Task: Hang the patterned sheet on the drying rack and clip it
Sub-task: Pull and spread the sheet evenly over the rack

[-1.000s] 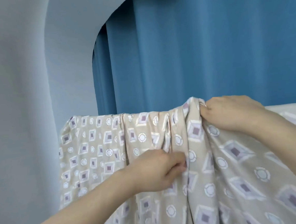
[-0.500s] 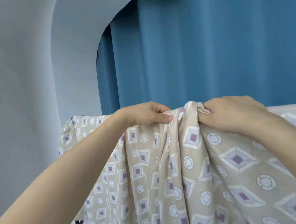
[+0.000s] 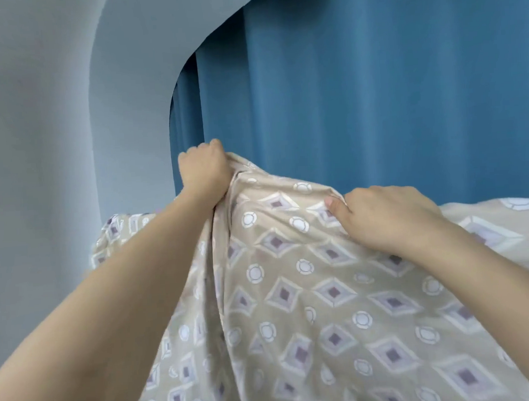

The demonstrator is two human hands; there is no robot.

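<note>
Your left hand (image 3: 205,169) fists a bunched fold of the patterned sheet (image 3: 308,305), raised before the blue curtain (image 3: 358,88). Your right hand (image 3: 387,221) pinches the sheet's top edge, lower against the curtain.

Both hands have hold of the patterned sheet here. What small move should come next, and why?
Probably carry the bunched fold sideways and lower it to spread flat along the top. The left hand is fisted on a gathered ridge of the patterned sheet, lifted higher than the right hand, which grips the cloth lower down. The fabric between them is creased, no clip is in view, and the rack is hidden beneath.
</note>
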